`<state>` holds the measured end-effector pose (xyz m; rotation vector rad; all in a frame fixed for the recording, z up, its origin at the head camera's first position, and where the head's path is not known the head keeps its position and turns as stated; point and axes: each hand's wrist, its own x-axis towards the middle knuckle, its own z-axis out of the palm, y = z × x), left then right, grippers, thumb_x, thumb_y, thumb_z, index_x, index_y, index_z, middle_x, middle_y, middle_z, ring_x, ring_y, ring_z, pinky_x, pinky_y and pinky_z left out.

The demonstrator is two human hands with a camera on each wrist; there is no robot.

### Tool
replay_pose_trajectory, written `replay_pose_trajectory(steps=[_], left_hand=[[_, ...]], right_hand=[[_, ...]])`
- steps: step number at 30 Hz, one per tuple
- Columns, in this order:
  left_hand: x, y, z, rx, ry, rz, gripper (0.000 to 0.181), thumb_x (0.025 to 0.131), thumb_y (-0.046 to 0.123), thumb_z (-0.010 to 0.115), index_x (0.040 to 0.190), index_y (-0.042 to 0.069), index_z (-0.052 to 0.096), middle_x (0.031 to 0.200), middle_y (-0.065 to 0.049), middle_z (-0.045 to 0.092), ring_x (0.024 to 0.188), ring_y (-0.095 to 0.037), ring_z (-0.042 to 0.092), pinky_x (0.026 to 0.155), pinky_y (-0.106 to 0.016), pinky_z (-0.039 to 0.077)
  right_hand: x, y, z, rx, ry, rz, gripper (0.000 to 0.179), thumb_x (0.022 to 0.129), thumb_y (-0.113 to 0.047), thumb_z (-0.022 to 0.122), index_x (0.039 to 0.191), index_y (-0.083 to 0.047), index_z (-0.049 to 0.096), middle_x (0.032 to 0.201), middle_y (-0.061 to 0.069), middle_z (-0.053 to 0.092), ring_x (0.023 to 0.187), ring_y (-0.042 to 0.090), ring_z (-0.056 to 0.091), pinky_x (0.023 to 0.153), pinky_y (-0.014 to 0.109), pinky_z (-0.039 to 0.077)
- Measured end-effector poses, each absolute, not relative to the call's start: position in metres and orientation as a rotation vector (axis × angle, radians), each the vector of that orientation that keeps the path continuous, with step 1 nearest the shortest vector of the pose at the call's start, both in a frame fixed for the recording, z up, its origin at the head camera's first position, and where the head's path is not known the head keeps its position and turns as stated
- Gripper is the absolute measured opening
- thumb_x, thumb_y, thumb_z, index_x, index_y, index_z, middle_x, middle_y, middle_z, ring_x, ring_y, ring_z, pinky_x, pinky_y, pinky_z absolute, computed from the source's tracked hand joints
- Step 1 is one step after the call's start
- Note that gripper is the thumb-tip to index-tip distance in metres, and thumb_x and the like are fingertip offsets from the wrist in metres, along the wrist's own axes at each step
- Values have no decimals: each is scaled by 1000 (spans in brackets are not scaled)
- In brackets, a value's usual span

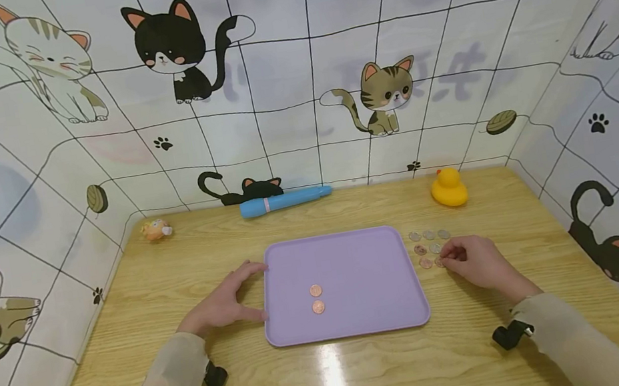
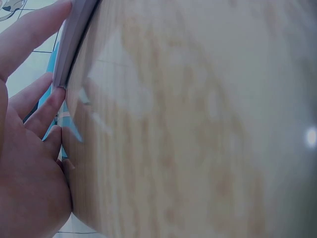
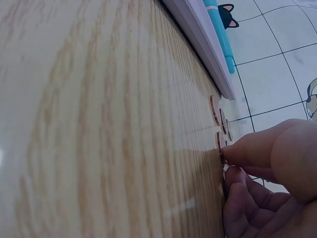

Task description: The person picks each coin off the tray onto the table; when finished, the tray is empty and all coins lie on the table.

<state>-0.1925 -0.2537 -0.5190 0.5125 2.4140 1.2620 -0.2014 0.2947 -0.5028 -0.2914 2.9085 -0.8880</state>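
Note:
A purple tray (image 1: 364, 306) lies on the table, with two copper coins (image 1: 317, 298) on its left half, one behind the other. My left hand (image 1: 224, 304) is at the tray's left edge, thumb and fingers spread and touching the rim; in the left wrist view, fingertips (image 2: 57, 96) meet the tray's side. Right of the tray, several silver and copper coins (image 1: 426, 263) lie in short rows. My right hand (image 1: 476, 263) pinches a copper coin (image 3: 221, 144) at the near right of these rows, partly hidden by thumb and fingers.
Along the back of the table are a small orange-pink toy (image 1: 156, 230) at left, a blue pen-like stick (image 1: 286, 201) in the middle and a yellow rubber duck (image 1: 449, 188) at right. Cat-patterned cloth walls (image 1: 293, 87) enclose the table's back and sides.

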Motion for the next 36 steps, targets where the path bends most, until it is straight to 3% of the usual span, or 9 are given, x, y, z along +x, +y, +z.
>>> replay_pose_trajectory(steps=[10, 19, 25, 31, 36], left_hand=[[-194, -255, -520, 488, 2422, 1254, 95, 78, 31, 94, 159, 29, 44, 175, -10, 16, 160, -42, 3, 122, -74, 5], [-194, -255, -520, 494, 2426, 1250, 95, 79, 31, 94, 159, 29, 43, 175, -9, 18, 160, -41, 5, 122, -74, 5], [-193, -254, -519, 513, 2417, 1258, 96, 79, 31, 94, 160, 27, 42, 174, -9, 19, 160, -40, 7, 123, -72, 5], [-192, -254, -517, 493, 2406, 1264, 97, 79, 32, 94, 160, 28, 42, 175, -9, 15, 160, -41, 4, 123, -73, 6], [-191, -252, -514, 470, 2402, 1258, 97, 78, 32, 94, 160, 28, 42, 176, -10, 12, 161, -41, 0, 123, -73, 4]], right_hand=[[-203, 295, -499, -277, 2911, -911, 10, 98, -13, 73, 104, -5, 74, 88, 2, 68, 79, 18, 58, 66, 26, 49], [-211, 281, -481, -340, 2938, -1064, 19, 106, -19, 62, 115, -4, 69, 93, 7, 66, 81, 22, 56, 62, 26, 47], [-218, 245, -475, -576, 2806, -1126, 14, 101, -10, 68, 113, -2, 70, 88, 5, 67, 76, 19, 61, 59, 27, 53], [-225, 198, -477, -897, 2710, -1011, 11, 98, -8, 72, 109, -7, 74, 92, -4, 70, 82, 11, 62, 69, 26, 56], [-226, 156, -473, -1151, 2599, -854, 14, 97, -10, 72, 109, -5, 74, 95, -2, 72, 85, 11, 66, 75, 28, 58]])
